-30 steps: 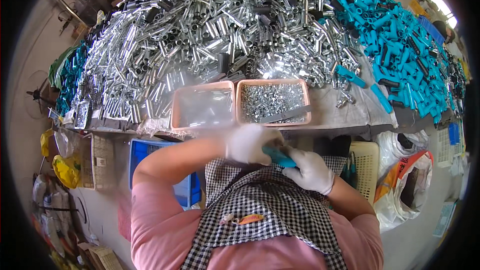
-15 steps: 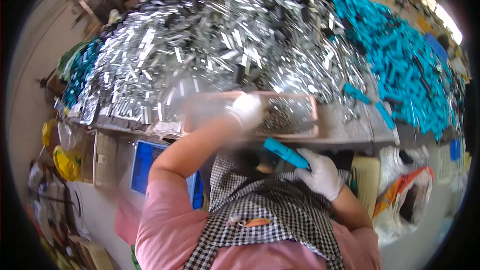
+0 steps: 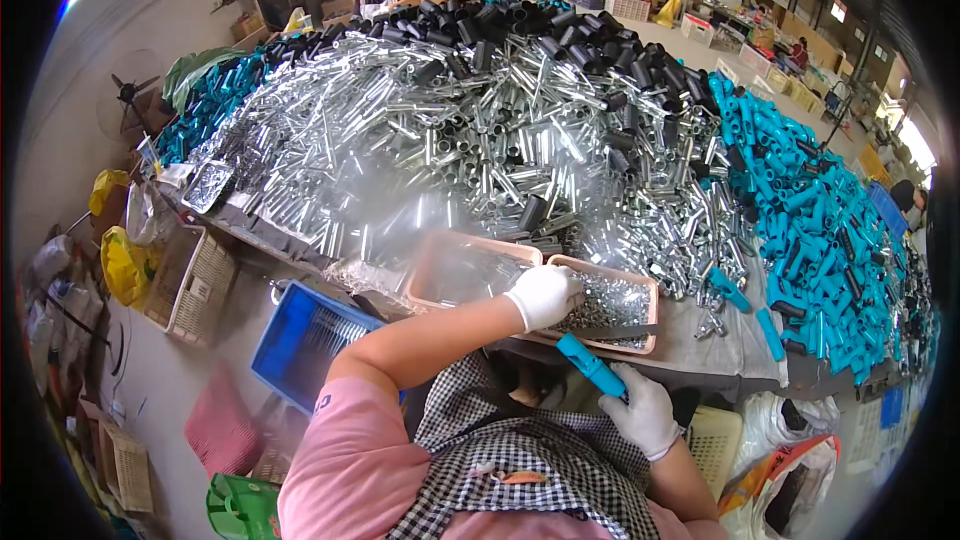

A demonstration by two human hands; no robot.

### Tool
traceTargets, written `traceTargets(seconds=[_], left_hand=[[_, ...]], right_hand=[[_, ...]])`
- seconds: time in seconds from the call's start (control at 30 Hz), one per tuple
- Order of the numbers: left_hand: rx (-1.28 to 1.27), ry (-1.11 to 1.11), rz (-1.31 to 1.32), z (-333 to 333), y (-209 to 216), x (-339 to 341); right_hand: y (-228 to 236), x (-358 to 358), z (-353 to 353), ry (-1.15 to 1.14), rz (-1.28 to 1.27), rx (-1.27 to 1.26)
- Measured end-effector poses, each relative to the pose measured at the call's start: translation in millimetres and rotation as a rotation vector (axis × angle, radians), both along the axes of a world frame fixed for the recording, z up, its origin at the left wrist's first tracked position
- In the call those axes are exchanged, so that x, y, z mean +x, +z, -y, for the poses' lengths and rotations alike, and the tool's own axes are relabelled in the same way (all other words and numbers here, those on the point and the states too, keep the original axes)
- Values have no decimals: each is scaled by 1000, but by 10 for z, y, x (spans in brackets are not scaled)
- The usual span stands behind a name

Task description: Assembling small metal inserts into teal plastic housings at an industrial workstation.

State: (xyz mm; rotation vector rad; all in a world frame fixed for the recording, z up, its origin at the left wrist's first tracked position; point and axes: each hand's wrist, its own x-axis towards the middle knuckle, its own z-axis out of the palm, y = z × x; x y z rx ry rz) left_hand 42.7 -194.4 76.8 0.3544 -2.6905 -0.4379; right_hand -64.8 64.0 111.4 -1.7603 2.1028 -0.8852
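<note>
Our left grip (image 3: 546,297) is at the near-left part of the right tray (image 3: 655,312), just beside the left tray (image 3: 490,242). Its gloved fingers are curled downward; we cannot tell whether they pinch anything. Small shiny metal pieces (image 3: 615,300) fill much of the right tray, and a dark flat strip (image 3: 612,332) lies across its near side.

Next to the right comes the turquoise part (image 3: 590,365), in front of the bench (image 3: 692,342), below the tray and apart from it. Our right grip (image 3: 643,410) is closed around its lower end.

We judge the step in hand to be picking out a small piece while the part is held ready; the next move calls for a sure pinch on one piece and a steady right grip.

The part looks smooth, evenly coloured and roughly tubular, with a seam partway along. It tilts, free end up and leftward; our glove hides the other end.
</note>
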Motion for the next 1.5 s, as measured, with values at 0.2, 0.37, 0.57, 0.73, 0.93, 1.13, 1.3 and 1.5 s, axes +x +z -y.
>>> traceTargets(seconds=[0.2,0.37,0.57,0.73,0.93,1.13,1.3,1.5], left_hand=[[278,-56,-218,-151,182,258],[223,-418,-360,-488,327,414],[368,-372,-226,-611,273,534],[157,-427,-188,-665,167,551],[-91,-531,-87,-781,208,702],[-214,-552,-86,-832,229,666],[-160,-439,87,-740,319,344],[-243,10,706,-224,608,-106]], right_hand=[[-9,27,51,-35,-29,-10],[-21,98,72,-18,-58,29],[70,150,82,39,-116,-16],[6,118,43,82,-73,-56],[-66,22,-85,164,366,91],[-159,-77,-129,324,590,193],[-175,-97,-172,352,439,128],[-37,-63,-263,9,1257,64]])
